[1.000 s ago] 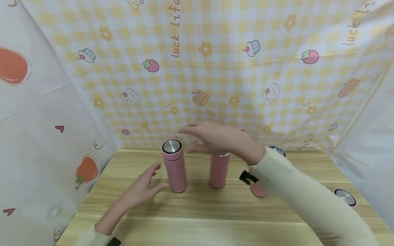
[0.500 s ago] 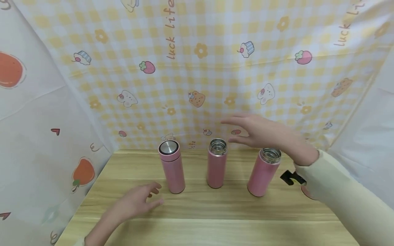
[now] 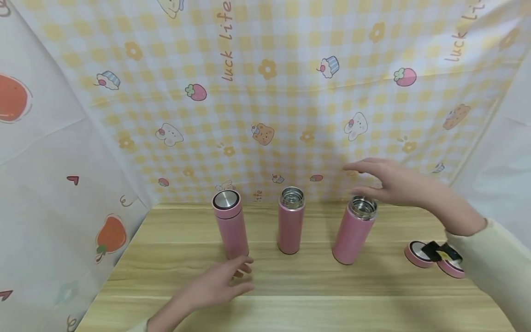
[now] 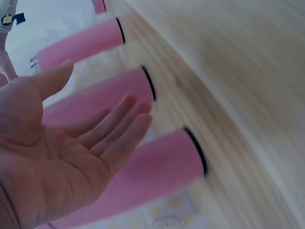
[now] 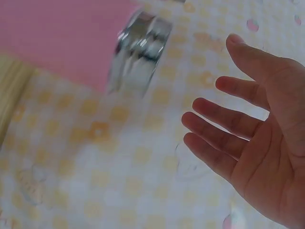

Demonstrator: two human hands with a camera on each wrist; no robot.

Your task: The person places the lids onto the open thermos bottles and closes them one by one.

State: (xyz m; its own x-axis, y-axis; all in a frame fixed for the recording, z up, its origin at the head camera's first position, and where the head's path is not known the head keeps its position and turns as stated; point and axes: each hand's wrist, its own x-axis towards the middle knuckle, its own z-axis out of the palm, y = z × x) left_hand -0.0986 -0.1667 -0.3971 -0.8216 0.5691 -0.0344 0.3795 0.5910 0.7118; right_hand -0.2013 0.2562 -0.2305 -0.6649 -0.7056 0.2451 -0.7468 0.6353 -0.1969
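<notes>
Three pink thermos bottles stand in a row in the head view. The left bottle (image 3: 233,233) wears its pink lid with a steel disc (image 3: 226,199). The middle bottle (image 3: 290,228) and the right bottle (image 3: 352,235) have bare steel mouths. My right hand (image 3: 394,182) hovers by the right bottle's mouth, its thumb overlapping the rim in that view; the right wrist view shows its loose fingers apart from a steel neck (image 5: 140,50). Low in front of the left bottle, my left hand (image 3: 215,286) holds nothing, fingers relaxed and palm (image 4: 52,162) in sight.
Two pink lids with steel tops lie on the wooden table at the right: one lid (image 3: 419,253) shows well, while the other lid (image 3: 451,268) is partly covered by the wrist strap and sleeve. A yellow checked cloth (image 3: 265,106) hangs behind the bottles.
My right hand has swept rightward from near the left bottle's top to the right bottle's mouth. The left hand has gone down and right, to in front of the left bottle.
</notes>
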